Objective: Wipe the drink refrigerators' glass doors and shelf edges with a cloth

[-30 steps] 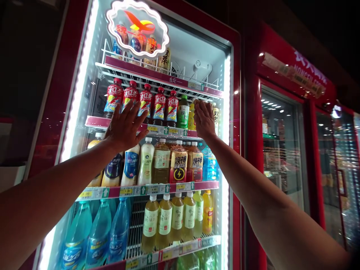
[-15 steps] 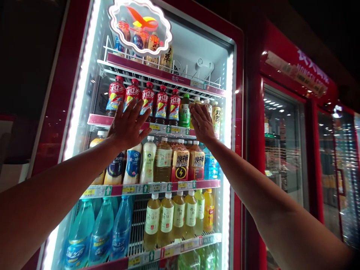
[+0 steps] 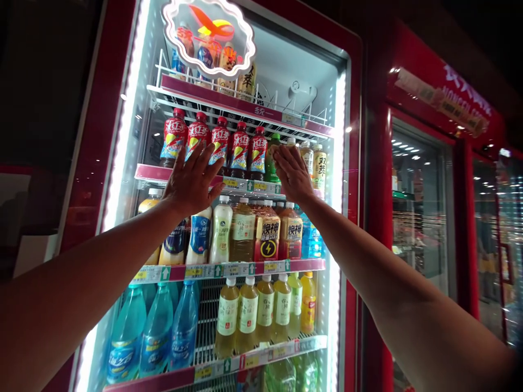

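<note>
Both my arms reach out toward a tall lit drinks fridge (image 3: 354,218) with a red frame. My left hand (image 3: 191,182) is open, fingers spread, in front of the left part of a row of red-labelled drink bottles (image 3: 239,149). My right hand (image 3: 292,171) is open and held flatter, partly covering a green bottle (image 3: 273,163) and its pale-labelled neighbours (image 3: 321,163). Neither hand holds anything. Whether the palms touch the glass, I cannot tell.
A glowing sign (image 3: 210,35) hangs at the fridge's top. Lower shelves hold energy drink bottles (image 3: 267,234), pale yellow bottles (image 3: 227,321) and blue bottles (image 3: 155,337). Another red fridge (image 3: 425,218) stands to the right.
The view has shifted slightly, so the fridge and bottles appear a little further right. My hands stay in nearly the same pose, both empty.
</note>
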A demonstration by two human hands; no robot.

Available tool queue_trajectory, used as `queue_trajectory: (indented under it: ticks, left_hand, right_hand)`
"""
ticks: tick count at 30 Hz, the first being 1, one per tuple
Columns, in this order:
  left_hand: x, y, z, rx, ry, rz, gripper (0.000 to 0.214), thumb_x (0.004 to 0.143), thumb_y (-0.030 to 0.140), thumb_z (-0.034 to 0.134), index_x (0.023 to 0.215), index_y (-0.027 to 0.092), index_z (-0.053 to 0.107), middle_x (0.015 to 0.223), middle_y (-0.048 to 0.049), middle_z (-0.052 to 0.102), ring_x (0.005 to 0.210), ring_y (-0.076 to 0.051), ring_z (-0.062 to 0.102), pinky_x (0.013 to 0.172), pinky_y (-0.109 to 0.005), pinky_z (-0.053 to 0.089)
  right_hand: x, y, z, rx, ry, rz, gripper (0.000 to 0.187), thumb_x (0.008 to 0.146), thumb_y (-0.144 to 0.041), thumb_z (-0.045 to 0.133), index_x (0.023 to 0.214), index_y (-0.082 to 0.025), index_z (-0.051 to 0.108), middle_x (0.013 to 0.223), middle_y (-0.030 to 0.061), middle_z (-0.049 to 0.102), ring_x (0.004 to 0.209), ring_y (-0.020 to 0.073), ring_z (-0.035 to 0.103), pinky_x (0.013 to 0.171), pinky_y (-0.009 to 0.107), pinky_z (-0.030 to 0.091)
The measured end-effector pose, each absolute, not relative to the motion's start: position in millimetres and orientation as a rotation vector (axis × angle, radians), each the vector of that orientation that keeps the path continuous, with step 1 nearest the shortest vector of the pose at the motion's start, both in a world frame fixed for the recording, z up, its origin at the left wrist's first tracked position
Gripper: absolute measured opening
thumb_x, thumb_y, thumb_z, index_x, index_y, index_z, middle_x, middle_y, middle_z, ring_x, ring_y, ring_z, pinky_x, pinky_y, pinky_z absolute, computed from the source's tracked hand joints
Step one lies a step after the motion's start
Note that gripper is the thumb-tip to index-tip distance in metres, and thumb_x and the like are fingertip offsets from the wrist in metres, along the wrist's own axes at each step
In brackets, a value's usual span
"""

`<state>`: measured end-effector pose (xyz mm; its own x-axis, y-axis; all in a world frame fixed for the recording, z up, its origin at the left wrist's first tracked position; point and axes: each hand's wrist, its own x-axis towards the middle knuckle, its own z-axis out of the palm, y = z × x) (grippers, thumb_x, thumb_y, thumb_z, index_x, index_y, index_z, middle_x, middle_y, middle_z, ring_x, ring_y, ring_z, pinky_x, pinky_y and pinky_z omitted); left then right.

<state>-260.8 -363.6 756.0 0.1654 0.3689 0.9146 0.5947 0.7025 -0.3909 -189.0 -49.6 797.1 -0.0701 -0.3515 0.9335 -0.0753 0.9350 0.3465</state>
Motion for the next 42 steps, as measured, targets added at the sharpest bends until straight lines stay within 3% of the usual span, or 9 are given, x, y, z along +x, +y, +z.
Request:
queue_trajectory:
  ticks: [4,11,16,20,24,28,34,39,42]
  left_hand:
    - [-260,-364,756,-0.842,-1.451,-0.194,0.060,0.099,0.053,0.045,0.154,0.028,0.045,0.172,-0.0085,0.028,0.160,-0.034,0.021,0.131,-0.062,0.010]
    - [-254,-364,754,-0.841,-1.465,-0.223,0.054,0.097,0.047,0.046,0.146,0.025,0.053,0.169,-0.0087,0.033,0.159,-0.033,0.025,0.132,-0.059,0.009]
    - [-254,-366,753,-0.860,-1.464,-0.254,0.055,0.097,0.046,0.045,0.149,0.027,0.050,0.168,-0.0075,0.035,0.157,-0.035,0.028,0.131,-0.062,0.010]
    - [-257,-367,750,-0.789,-1.404,-0.325,0.061,0.097,0.049,0.045,0.155,0.030,0.042,0.170,-0.0077,0.032,0.159,-0.035,0.023,0.130,-0.062,0.011]
    - [-260,-366,748,-0.681,-1.382,-0.374,0.071,0.097,0.052,0.045,0.162,0.027,0.031,0.172,-0.0102,0.025,0.160,-0.039,0.015,0.128,-0.064,0.012]
    - [-263,-363,748,-0.645,-1.376,-0.356,0.074,0.098,0.054,0.042,0.164,0.026,0.025,0.171,-0.0124,0.027,0.160,-0.039,0.017,0.127,-0.065,0.012]
    - [-266,-363,747,-0.615,-1.370,-0.317,0.074,0.098,0.055,0.043,0.164,0.025,0.025,0.169,-0.0150,0.032,0.158,-0.039,0.023,0.126,-0.066,0.015]
    - [-265,-363,748,-0.631,-1.369,-0.337,0.072,0.098,0.053,0.044,0.163,0.026,0.028,0.168,-0.0144,0.032,0.158,-0.039,0.023,0.125,-0.066,0.014]
    - [-263,-363,749,-0.644,-1.377,-0.371,0.069,0.098,0.052,0.044,0.161,0.026,0.033,0.168,-0.0135,0.034,0.157,-0.040,0.025,0.125,-0.066,0.014]
  right_hand:
    - [-197,-60,804,0.249,-1.600,-0.164,0.055,0.108,-0.042,0.029,0.158,-0.028,0.047,0.169,-0.0013,0.039,0.163,0.0291,0.017,0.133,0.057,0.021]
    - [-190,-66,797,0.360,-1.671,-0.263,0.054,0.108,-0.040,0.031,0.160,-0.032,0.042,0.168,-0.0040,0.041,0.162,0.0260,0.019,0.134,0.054,0.021]
    - [-195,-85,804,0.262,-1.646,-0.185,0.055,0.108,-0.042,0.028,0.161,-0.033,0.041,0.170,-0.0058,0.036,0.163,0.0281,0.014,0.133,0.058,0.018]
    - [-191,-95,797,0.332,-1.690,-0.265,0.053,0.108,-0.041,0.030,0.160,-0.035,0.042,0.169,-0.0081,0.038,0.163,0.0247,0.015,0.134,0.056,0.017]
    - [-192,-101,799,0.330,-1.690,-0.223,0.053,0.108,-0.041,0.030,0.159,-0.033,0.044,0.169,-0.0053,0.039,0.163,0.0264,0.017,0.134,0.056,0.020]
    - [-198,-113,803,0.314,-1.648,-0.182,0.053,0.108,-0.041,0.031,0.158,-0.031,0.045,0.170,-0.0049,0.037,0.163,0.0283,0.014,0.135,0.056,0.016]
    - [-195,-114,804,0.417,-1.703,-0.251,0.052,0.109,-0.041,0.031,0.158,-0.035,0.044,0.169,-0.0077,0.039,0.162,0.0243,0.019,0.135,0.051,0.021]
    - [-203,-127,800,0.337,-1.620,-0.169,0.053,0.108,-0.038,0.033,0.159,-0.032,0.044,0.170,-0.0046,0.037,0.163,0.0284,0.013,0.135,0.057,0.017]
    - [-201,-131,788,0.408,-1.663,-0.246,0.052,0.109,-0.039,0.032,0.159,-0.035,0.043,0.169,-0.0069,0.037,0.163,0.0246,0.014,0.135,0.053,0.018]
